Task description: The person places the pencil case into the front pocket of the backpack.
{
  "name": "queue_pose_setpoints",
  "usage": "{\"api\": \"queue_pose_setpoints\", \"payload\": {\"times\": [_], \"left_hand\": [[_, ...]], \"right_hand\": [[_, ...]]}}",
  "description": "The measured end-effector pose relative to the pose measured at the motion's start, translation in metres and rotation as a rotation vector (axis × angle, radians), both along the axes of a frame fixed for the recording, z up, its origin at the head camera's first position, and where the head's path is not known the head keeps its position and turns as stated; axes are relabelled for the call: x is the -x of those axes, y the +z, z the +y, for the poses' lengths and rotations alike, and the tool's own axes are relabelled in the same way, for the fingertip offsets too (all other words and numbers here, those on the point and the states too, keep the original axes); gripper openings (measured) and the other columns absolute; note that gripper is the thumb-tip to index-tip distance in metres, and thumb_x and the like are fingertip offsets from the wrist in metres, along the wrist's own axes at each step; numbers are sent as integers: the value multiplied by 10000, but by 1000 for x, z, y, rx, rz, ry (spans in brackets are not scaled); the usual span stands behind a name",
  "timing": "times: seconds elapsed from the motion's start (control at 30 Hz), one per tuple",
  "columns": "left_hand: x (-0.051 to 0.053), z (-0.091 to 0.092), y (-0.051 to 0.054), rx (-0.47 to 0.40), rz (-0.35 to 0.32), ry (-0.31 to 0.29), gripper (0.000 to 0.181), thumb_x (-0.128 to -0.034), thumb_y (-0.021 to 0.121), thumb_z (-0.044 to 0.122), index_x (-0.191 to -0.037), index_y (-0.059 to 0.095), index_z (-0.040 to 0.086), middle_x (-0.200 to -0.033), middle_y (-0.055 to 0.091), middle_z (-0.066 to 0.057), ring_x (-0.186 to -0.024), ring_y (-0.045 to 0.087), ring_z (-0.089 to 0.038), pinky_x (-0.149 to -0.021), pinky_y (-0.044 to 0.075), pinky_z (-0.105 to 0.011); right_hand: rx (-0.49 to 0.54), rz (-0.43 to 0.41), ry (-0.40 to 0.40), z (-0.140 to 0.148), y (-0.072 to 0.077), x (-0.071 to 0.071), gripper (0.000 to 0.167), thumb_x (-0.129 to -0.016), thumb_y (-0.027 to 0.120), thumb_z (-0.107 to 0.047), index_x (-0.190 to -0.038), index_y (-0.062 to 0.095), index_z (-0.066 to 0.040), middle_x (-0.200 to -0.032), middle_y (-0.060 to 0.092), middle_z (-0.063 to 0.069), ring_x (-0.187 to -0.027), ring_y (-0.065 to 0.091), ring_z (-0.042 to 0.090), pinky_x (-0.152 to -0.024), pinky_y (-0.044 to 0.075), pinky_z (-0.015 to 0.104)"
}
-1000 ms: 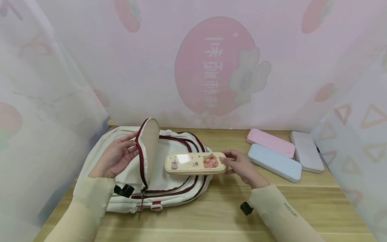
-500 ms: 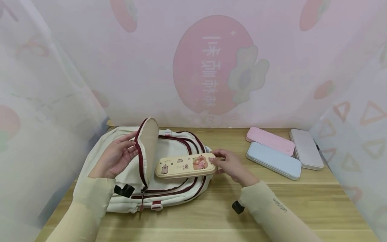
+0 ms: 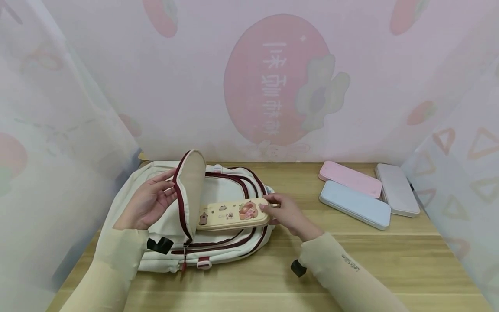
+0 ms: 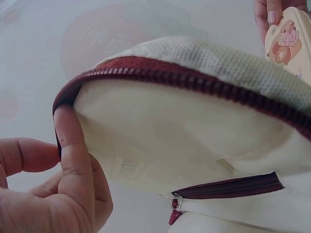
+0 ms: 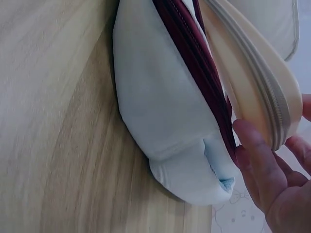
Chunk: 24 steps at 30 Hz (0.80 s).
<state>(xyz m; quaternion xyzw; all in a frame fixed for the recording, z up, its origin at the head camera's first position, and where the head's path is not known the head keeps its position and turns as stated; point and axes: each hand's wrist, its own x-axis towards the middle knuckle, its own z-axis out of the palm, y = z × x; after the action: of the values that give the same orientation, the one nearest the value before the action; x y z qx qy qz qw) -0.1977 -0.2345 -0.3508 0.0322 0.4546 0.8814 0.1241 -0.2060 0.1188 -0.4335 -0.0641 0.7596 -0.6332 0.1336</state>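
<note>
A cream backpack [image 3: 156,255] with dark red zippers lies on the table, its front flap [image 3: 193,186] raised. My left hand [image 3: 150,203] pinches the flap's zippered edge between thumb and fingers; the left wrist view shows the pinch at the zipper teeth [image 4: 160,76]. At the other end, my right hand [image 3: 290,216] grips the right end of a cream pencil case [image 3: 230,215] with cartoon pictures. The case lies over the opened pocket, its left end partly hidden behind the flap. In the right wrist view, fingers [image 5: 260,155] hold the zipped end of the case [image 5: 243,82].
Right of the backpack lie a pink case [image 3: 351,178], a light blue case [image 3: 354,204] and a pale grey case [image 3: 396,190], close together. Patterned pale cloth [image 3: 187,86] stands behind the wooden table [image 3: 249,286] and at both sides.
My right hand has moved left with the cream pencil case, whose left end has passed behind the flap. My left hand keeps the flap raised, nearly unmoved.
</note>
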Motion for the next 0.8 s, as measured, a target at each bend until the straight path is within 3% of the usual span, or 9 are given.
{"api": "queue_pose_setpoints", "payload": {"times": [0.33, 0.6, 0.8], "left_hand": [[-3, 6, -1, -18, 3, 7, 389, -1056, 377, -110, -1197, 696, 60, -1100, 690, -100, -880, 692, -189, -792, 581, -284], [-1, 17, -6, -54, 67, -31, 405, -1063, 361, -113, -1234, 690, 48, -1007, 670, -104, -845, 674, -181, -780, 577, -279], [-2, 22, -5, -35, 57, -7, 387, -1059, 384, -111, -1236, 684, 58, -957, 647, -97, -818, 660, -173, -769, 574, -277]], "right_hand": [[-19, 30, -3, -9, 3, -3, 349, -1014, 623, -45, -1336, 604, 86, -1235, 624, 210, -880, 634, 197, -665, 615, 374], [5, 3, 4, -15, 4, -4, 317, -1008, 629, -34, -1305, 607, 74, -1206, 606, 207, -890, 633, 214, -706, 626, 404], [16, -8, 10, -20, 4, -5, 317, -1005, 635, -45, -1302, 607, 62, -1204, 600, 182, -866, 620, 202, -716, 624, 430]]}}
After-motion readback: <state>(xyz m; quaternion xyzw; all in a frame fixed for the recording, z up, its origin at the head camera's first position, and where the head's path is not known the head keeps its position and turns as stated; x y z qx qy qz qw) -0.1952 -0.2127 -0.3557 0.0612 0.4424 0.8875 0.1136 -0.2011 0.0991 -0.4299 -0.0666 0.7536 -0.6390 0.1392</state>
